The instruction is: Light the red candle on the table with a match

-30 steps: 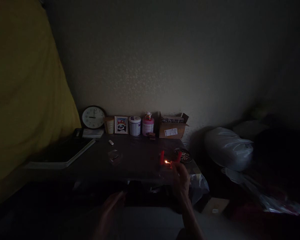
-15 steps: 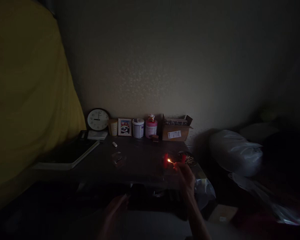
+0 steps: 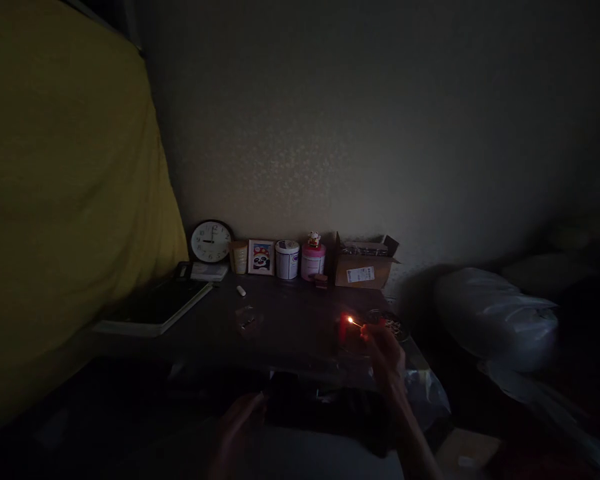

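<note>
Red candle (image 3: 343, 328) is seen just left of the fingers of the right hand (image 3: 389, 352), by which a lit match (image 3: 357, 324) is pinched; near-level holding is advised, with skin kept behind the flame (image 3: 350, 320). What the left hand (image 3: 243, 412) grasps cannot be told.

- Type of place: a dim room, by its contents most likely in a home.
- Beyond my left hand (image 3: 241, 413) and right hand (image 3: 388, 352), along the wall (image 3: 280, 153): I note a round clock (image 3: 211, 241), a framed panda picture (image 3: 261, 257), a small figurine (image 3: 315, 239) on a pink canister (image 3: 312, 264).
- Far left of both: yellow cloth (image 3: 80, 200) hanging curtain-like.
- Right of my right hand: a stuffed, pale plastic bag (image 3: 495, 317).
</note>
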`<control>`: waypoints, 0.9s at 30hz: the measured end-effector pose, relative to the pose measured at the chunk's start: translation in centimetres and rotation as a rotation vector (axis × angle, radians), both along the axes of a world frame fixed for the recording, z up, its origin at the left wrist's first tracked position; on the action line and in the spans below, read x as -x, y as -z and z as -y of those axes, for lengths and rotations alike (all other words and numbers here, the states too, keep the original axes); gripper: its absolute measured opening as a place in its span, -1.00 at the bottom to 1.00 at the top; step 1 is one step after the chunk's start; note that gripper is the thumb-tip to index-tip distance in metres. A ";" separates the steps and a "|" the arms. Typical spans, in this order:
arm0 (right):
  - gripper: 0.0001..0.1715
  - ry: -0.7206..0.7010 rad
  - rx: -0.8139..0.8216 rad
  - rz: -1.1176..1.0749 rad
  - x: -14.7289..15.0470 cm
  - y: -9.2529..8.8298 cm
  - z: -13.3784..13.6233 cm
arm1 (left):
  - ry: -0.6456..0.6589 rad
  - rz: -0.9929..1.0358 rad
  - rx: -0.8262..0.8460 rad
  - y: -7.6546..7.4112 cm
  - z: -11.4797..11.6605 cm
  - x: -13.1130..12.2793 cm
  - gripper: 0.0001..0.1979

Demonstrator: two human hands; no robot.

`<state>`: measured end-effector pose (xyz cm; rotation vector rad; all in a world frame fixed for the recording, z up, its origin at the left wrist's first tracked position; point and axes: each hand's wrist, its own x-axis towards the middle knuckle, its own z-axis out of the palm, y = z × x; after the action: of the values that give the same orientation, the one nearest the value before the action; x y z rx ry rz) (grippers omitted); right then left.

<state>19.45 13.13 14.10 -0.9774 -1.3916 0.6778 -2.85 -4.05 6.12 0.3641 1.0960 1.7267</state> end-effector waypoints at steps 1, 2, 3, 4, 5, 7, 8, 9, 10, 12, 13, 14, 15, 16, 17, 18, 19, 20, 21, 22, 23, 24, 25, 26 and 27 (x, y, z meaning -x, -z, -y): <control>-0.75 -0.001 -0.004 0.003 0.0 0.0 -0.1 | 0.001 0.001 -0.009 0.1 0.1 0.0 -0.72; -0.74 -0.004 -0.008 0.006 0.0 -0.1 -0.2 | 0.006 0.004 -0.016 0.1 0.1 0.0 -0.72; -0.74 -0.006 -0.012 0.009 0.0 -0.1 -0.3 | 0.015 0.010 -0.026 0.1 0.2 0.0 -0.70; -0.73 -0.010 -0.015 0.012 0.0 -0.2 -0.5 | 0.024 0.015 -0.037 0.1 0.2 0.0 -0.69; -0.73 -0.012 -0.019 0.014 0.0 -0.2 -0.6 | 0.035 0.020 -0.048 0.1 0.3 0.0 -0.68; -0.73 -0.017 -0.027 0.012 0.1 -0.4 -0.9 | 0.049 0.023 -0.055 0.1 0.3 0.0 -0.67; -0.73 -0.018 -0.031 0.010 0.1 -0.5 -1.0 | 0.051 0.020 -0.049 0.2 0.3 0.0 -0.66; -0.73 -0.018 -0.036 0.007 0.2 -0.7 -1.2 | 0.051 0.018 -0.038 0.3 0.3 0.1 -0.66; -0.73 -0.016 -0.041 0.007 0.2 -0.8 -1.3 | 0.049 0.015 -0.026 0.5 0.3 0.1 -0.67; -0.74 -0.004 -0.046 0.014 0.2 -1.1 -1.4 | 0.043 0.012 -0.012 0.7 0.2 0.2 -0.69; -0.74 0.005 -0.045 0.019 0.2 -1.3 -1.5 | 0.043 0.012 -0.010 0.8 0.2 0.2 -0.71; -0.73 0.012 -0.042 0.026 0.3 -1.4 -1.6 | 0.042 0.009 -0.006 0.9 0.2 0.3 -0.72; -0.73 0.019 -0.038 0.031 0.3 -1.5 -1.6 | 0.040 0.006 -0.005 0.9 0.2 0.3 -0.73; -0.72 0.025 -0.034 0.036 0.3 -1.5 -1.7 | 0.040 0.003 -0.003 0.9 0.3 0.3 -0.74; -0.72 0.029 -0.030 0.041 0.4 -1.5 -1.8 | 0.041 0.001 -0.003 0.8 0.3 0.4 -0.73; -0.70 0.033 -0.026 0.044 0.4 -1.5 -1.9 | 0.044 0.000 -0.004 0.7 0.2 0.4 -0.73; -0.69 0.038 -0.023 0.046 0.5 -1.4 -2.0 | 0.048 -0.001 -0.004 0.6 0.2 0.4 -0.73; -0.67 0.042 -0.019 0.047 0.6 -1.3 -2.1 | 0.051 -0.003 -0.001 0.5 0.2 0.4 -0.73; -0.66 0.047 -0.015 0.049 0.7 -1.2 -2.2 | 0.048 -0.006 0.003 0.5 0.2 0.4 -0.73; -0.65 0.053 -0.010 0.051 0.8 -1.1 -2.3 | 0.045 -0.009 0.007 0.5 0.2 0.4 -0.75; -0.65 0.059 -0.005 0.054 0.8 -0.9 -2.4 | 0.041 -0.011 0.010 0.5 0.1 0.4 -0.75; -0.65 0.065 0.000 0.058 0.9 -0.8 -2.5 | 0.034 -0.012 0.013 0.6 0.1 0.4 -0.76; -0.65 0.070 0.004 0.062 1.0 -0.7 -2.6 | 0.027 -0.012 0.012 0.7 0.0 0.4 -0.75; -0.65 0.075 0.007 0.066 1.0 -0.6 -2.7 | 0.022 -0.011 0.010 0.9 0.0 0.4 -0.74; -0.64 0.078 0.010 0.070 1.1 -0.5 -2.8 | 0.024 -0.010 0.008 1.0 -0.1 0.4 -0.73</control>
<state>18.37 15.88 14.62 -1.0666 -1.4051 0.5978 -3.29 -3.99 5.15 0.3796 1.1014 1.7006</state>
